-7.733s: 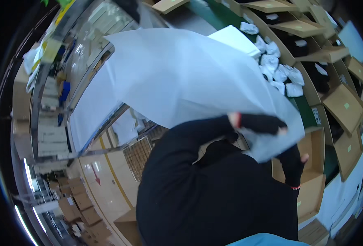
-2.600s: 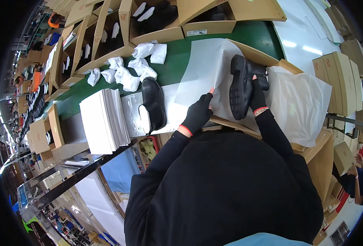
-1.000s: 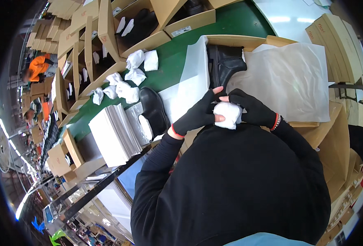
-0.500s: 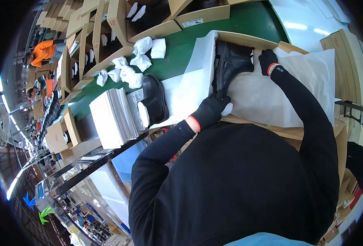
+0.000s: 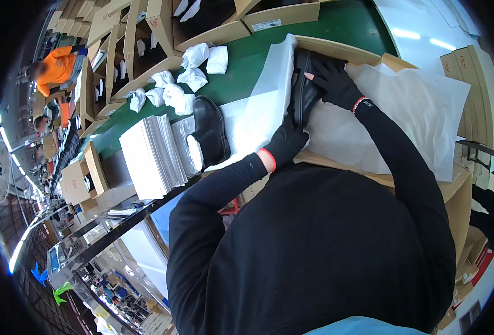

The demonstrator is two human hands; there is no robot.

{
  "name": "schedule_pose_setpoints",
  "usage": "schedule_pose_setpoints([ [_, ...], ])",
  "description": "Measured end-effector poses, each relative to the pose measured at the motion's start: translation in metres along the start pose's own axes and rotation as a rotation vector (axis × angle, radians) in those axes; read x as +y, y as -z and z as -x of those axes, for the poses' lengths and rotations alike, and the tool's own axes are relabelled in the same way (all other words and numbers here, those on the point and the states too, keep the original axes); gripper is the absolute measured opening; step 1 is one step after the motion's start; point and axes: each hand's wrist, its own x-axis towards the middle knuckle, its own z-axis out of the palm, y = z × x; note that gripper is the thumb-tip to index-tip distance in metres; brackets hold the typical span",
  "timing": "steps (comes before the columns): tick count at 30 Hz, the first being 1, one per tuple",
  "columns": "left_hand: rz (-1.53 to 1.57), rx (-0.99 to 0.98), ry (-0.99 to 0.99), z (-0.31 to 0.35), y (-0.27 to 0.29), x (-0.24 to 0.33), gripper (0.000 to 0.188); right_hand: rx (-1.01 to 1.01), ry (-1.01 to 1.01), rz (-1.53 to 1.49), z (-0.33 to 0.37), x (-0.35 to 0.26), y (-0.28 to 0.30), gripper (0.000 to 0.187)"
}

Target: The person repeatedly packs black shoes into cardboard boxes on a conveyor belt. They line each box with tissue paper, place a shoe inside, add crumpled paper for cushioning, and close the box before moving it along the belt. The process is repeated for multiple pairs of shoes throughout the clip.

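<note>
On the bench (image 5: 364, 28), a stack of white paper (image 5: 149, 159) sat against the near edge, crumpled white bundles (image 5: 175, 99) lying beyond it. Just right of the stack rested a loose black boot (image 5: 212, 131), toe toward the far side. Bare green top showed between the bundles and the open packing box (image 5: 339, 46), whose left wall was draped with a translucent sheet (image 5: 262, 109); that strip gave the most open room. The left hand (image 5: 286, 144) lay at the box's near-left corner with its fingers bent by the boot's toe; whether they gripped, I could not tell. The packed boot (image 5: 301, 92) lay inside along the left wall, long axis running far to near, toe pointing to the near edge, sole facing left. The right hand (image 5: 333, 86) covered its upper, thumb apart from the other fingers, grip uncertain. Farther right, pale lining paper (image 5: 409, 120) spread over the box.
</note>
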Motion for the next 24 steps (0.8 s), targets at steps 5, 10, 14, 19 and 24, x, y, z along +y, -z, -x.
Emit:
schedule_pose_setpoints([
  [5,0.169,-0.143,0.083,-0.017,0.066,-0.028,0.029,0.096,-0.084,-0.026,0.002,-0.010,-0.001,0.098],
  [10,-0.409,0.199,0.467,0.050,0.044,-0.098,0.043,0.156,-0.149,-0.344,0.040,-0.047,0.041,0.090],
  [14,-0.213,0.151,0.563,0.080,0.022,-0.123,0.024,0.221,-0.199,-0.372,0.065,-0.059,0.075,0.081],
  [19,0.535,0.225,0.430,-0.008,0.103,-0.003,0.023,0.455,-0.289,-0.431,0.052,-0.062,0.156,0.065],
  [24,0.447,0.065,-0.292,-0.053,0.042,0.068,0.043,0.268,0.292,-1.221,-0.015,-0.159,0.242,0.060],
])
